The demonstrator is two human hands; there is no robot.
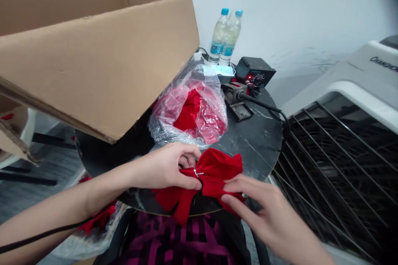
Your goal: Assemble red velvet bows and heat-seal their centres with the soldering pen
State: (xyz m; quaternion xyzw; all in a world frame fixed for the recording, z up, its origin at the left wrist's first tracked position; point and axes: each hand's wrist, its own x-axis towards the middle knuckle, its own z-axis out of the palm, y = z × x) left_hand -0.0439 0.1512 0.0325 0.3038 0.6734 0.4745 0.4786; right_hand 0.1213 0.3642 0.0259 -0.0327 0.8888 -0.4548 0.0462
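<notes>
A piece of red fabric (217, 167) lies bunched at the near edge of a round dark marble table (258, 140). My left hand (168, 165) is closed in a pinch on the fabric's middle, where a small silver metal clip or wire (197, 172) shows. My right hand (264, 207) presses its fingers on the fabric's right lower part, gripping it. Part of the fabric hangs over the table's edge towards my lap.
A clear plastic bag (189, 107) holding more red fabric sits behind. A large open cardboard box (93, 49) tilts over the table's left. Two water bottles (225, 35), a black soldering station (255, 72) with its cable, and a white cage-fronted machine (342, 140) at right.
</notes>
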